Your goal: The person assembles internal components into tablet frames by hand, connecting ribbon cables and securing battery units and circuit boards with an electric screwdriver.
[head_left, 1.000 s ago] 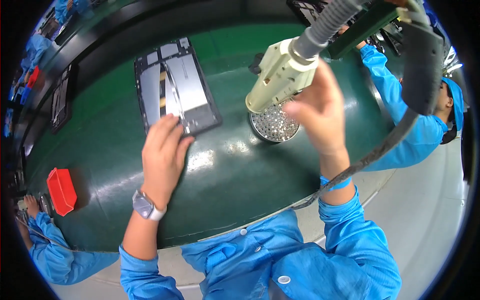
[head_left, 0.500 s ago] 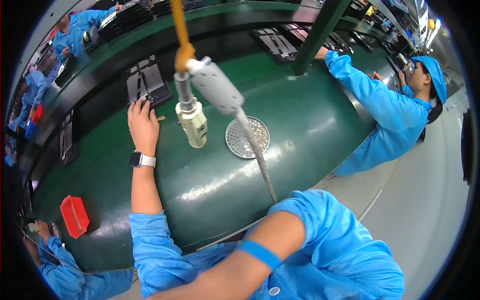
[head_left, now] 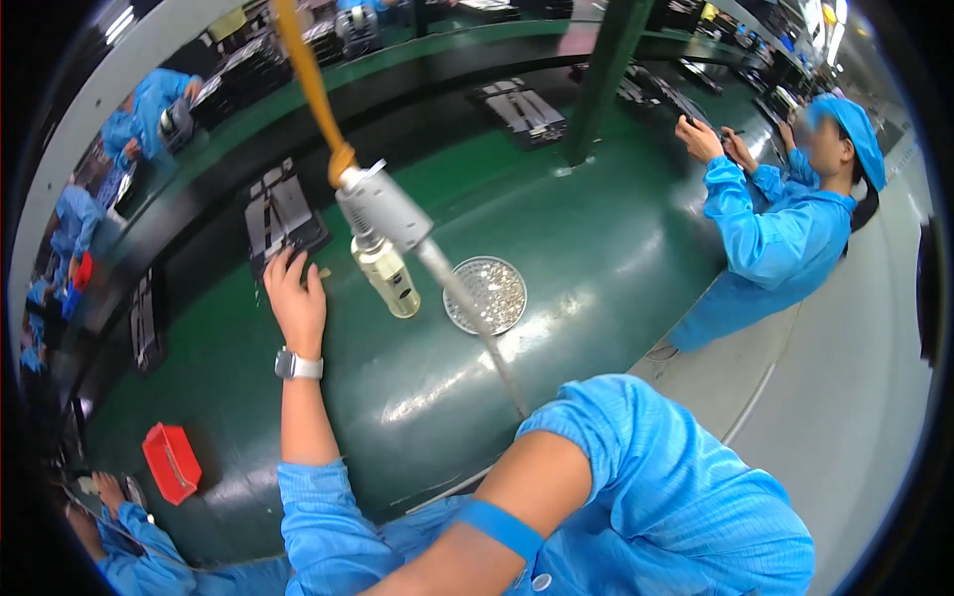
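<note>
My left hand [head_left: 298, 313], with a watch on its wrist, rests palm down with fingers apart. Its fingertips are at the near edge of a flat black-and-grey panel [head_left: 283, 214]; whether they press on it I cannot tell. A small tan piece [head_left: 325, 273] lies beside the thumb. To the right of the hand, a pale power screwdriver [head_left: 388, 281] and a grey cable holder [head_left: 386, 207] hang from an orange cord. My right forearm [head_left: 462, 556], wearing a blue band [head_left: 500, 528], crosses toward the lower left. The right hand itself is outside the picture.
A round metal dish [head_left: 460, 288] of small shiny parts sits on the green bench [head_left: 397, 437]. A red bin [head_left: 164, 472] stands at the left. More panels [head_left: 522, 109] lie along the dark far strip, beyond a green post [head_left: 601, 89]. A co-worker [head_left: 765, 228] sits at the right.
The view has shifted slightly. My left hand stays at the panel's near edge, its fingers a little more spread. The co-worker's outstretched hand has come back from behind the post.
</note>
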A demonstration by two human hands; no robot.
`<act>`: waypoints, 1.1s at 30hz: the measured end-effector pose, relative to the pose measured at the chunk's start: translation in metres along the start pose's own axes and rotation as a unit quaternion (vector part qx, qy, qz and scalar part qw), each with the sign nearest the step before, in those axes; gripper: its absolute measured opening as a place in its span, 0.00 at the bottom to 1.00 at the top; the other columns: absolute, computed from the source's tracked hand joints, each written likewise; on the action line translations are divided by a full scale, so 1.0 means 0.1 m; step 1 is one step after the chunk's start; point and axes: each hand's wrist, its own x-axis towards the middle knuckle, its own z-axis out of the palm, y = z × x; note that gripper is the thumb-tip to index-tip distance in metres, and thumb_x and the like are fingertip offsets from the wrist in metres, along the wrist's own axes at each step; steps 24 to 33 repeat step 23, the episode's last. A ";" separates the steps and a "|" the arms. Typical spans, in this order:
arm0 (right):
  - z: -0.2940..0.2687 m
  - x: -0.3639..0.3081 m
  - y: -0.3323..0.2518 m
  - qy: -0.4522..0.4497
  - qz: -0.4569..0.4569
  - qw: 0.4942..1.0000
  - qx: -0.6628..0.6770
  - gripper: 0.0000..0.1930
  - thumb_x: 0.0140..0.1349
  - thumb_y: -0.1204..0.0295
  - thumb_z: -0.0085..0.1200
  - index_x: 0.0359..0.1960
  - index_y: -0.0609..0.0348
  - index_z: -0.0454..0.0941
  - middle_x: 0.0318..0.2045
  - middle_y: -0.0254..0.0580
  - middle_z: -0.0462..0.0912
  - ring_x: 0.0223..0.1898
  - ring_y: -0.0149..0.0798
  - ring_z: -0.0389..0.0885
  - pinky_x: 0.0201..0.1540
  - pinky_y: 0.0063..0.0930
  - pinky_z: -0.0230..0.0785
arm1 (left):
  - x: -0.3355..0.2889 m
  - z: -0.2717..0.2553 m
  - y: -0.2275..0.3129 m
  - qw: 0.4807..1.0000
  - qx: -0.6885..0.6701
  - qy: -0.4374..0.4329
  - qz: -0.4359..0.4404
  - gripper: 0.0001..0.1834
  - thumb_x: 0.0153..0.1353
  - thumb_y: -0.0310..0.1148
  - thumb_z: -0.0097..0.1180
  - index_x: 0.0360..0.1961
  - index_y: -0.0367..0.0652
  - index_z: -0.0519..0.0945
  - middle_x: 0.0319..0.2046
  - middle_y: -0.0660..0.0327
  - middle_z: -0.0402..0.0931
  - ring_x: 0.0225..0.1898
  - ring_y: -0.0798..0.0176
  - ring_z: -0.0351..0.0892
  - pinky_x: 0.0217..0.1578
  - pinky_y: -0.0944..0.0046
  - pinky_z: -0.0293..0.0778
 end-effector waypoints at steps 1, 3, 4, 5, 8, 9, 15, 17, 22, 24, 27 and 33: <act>-0.01 -0.07 -0.01 0.167 -0.034 0.980 0.100 0.14 0.62 0.68 0.52 0.20 0.60 0.70 0.20 0.44 0.71 0.24 0.50 0.73 0.26 0.44 0.65 | -0.02 0.01 0.03 1.000 -0.019 -0.003 0.002 0.13 0.60 0.27 0.59 0.45 0.34 0.83 0.55 0.48 0.76 0.61 0.43 0.69 0.63 0.51 0.65; -0.02 -0.12 -0.08 0.187 -0.042 0.977 0.098 0.14 0.63 0.68 0.52 0.20 0.60 0.69 0.21 0.44 0.70 0.25 0.50 0.73 0.27 0.43 0.66 | -0.08 -0.01 0.09 0.999 -0.043 -0.029 0.002 0.13 0.60 0.26 0.60 0.45 0.35 0.83 0.54 0.49 0.76 0.61 0.43 0.69 0.63 0.51 0.65; -0.03 -0.15 -0.10 0.204 -0.045 0.972 0.108 0.14 0.63 0.69 0.53 0.21 0.60 0.68 0.21 0.45 0.69 0.26 0.49 0.73 0.28 0.42 0.66 | -0.08 -0.02 0.13 0.998 -0.050 -0.044 0.019 0.12 0.59 0.26 0.60 0.45 0.35 0.83 0.54 0.50 0.76 0.61 0.44 0.69 0.63 0.51 0.65; -0.09 -0.12 -0.12 0.210 -0.047 0.972 0.099 0.14 0.63 0.69 0.53 0.21 0.60 0.68 0.21 0.45 0.69 0.26 0.49 0.73 0.28 0.42 0.66 | -0.10 -0.05 0.20 0.996 -0.057 -0.062 0.033 0.12 0.59 0.25 0.60 0.45 0.35 0.83 0.54 0.50 0.76 0.62 0.44 0.69 0.62 0.51 0.65; -0.20 -0.02 -0.20 0.195 -0.073 0.972 0.109 0.12 0.63 0.71 0.53 0.22 0.60 0.70 0.23 0.46 0.72 0.26 0.50 0.74 0.28 0.39 0.67 | -0.12 -0.16 0.44 0.991 -0.077 -0.083 0.064 0.12 0.58 0.23 0.60 0.44 0.34 0.83 0.53 0.50 0.77 0.60 0.45 0.70 0.62 0.51 0.66; -0.24 -0.03 -0.20 0.228 -0.061 0.966 0.106 0.11 0.63 0.71 0.53 0.23 0.61 0.72 0.23 0.46 0.73 0.27 0.50 0.74 0.29 0.39 0.67 | -0.13 -0.18 0.47 0.991 -0.076 -0.083 0.072 0.12 0.58 0.23 0.60 0.44 0.34 0.83 0.53 0.50 0.77 0.60 0.45 0.70 0.62 0.51 0.66; -0.83 -0.50 -0.29 0.396 0.275 0.870 0.107 0.16 0.60 0.54 0.64 0.40 0.53 0.86 0.32 0.49 0.82 0.34 0.47 0.81 0.39 0.44 0.74 | -0.44 -0.56 0.88 0.971 -0.200 -0.109 0.078 0.10 0.57 0.19 0.60 0.41 0.33 0.82 0.43 0.47 0.81 0.42 0.46 0.82 0.47 0.58 0.77; -0.82 -1.01 -0.25 0.503 0.333 0.723 0.336 0.14 0.68 0.79 0.51 0.55 0.65 0.73 0.45 0.43 0.79 0.48 0.33 0.81 0.52 0.25 0.74 | -0.70 -0.94 0.98 0.959 -0.243 -0.127 0.077 0.18 0.60 0.24 0.61 0.52 0.37 0.78 0.45 0.49 0.81 0.40 0.51 0.83 0.42 0.57 0.79; -0.63 -1.80 -0.30 0.632 0.420 0.535 0.372 0.13 0.72 0.76 0.49 0.56 0.58 0.72 0.52 0.38 0.77 0.55 0.34 0.78 0.54 0.30 0.78 | -1.24 -1.44 1.46 0.884 -0.440 -0.160 0.023 0.40 0.66 0.58 0.52 0.69 0.41 0.64 0.64 0.41 0.65 0.60 0.39 0.71 0.60 0.43 0.67; -0.59 -1.87 -0.28 0.635 0.424 0.516 0.388 0.14 0.71 0.77 0.49 0.57 0.58 0.71 0.54 0.40 0.76 0.56 0.37 0.78 0.55 0.34 0.77 | -1.29 -1.44 1.39 0.899 -0.388 -0.192 0.068 0.45 0.65 0.61 0.52 0.74 0.43 0.56 0.66 0.41 0.62 0.62 0.39 0.70 0.60 0.42 0.67; -0.59 -1.87 -0.28 0.635 0.424 0.516 0.388 0.14 0.71 0.77 0.49 0.57 0.58 0.71 0.54 0.40 0.76 0.56 0.37 0.78 0.55 0.34 0.77 | -1.29 -1.44 1.39 0.899 -0.388 -0.192 0.068 0.45 0.65 0.61 0.52 0.74 0.43 0.56 0.66 0.41 0.62 0.62 0.39 0.70 0.60 0.42 0.67; -0.59 -1.87 -0.28 0.635 0.424 0.516 0.388 0.14 0.71 0.77 0.49 0.57 0.58 0.71 0.54 0.40 0.76 0.56 0.37 0.78 0.55 0.34 0.77 | -1.29 -1.44 1.39 0.899 -0.388 -0.192 0.068 0.45 0.65 0.61 0.52 0.74 0.43 0.56 0.66 0.41 0.62 0.62 0.39 0.70 0.60 0.42 0.67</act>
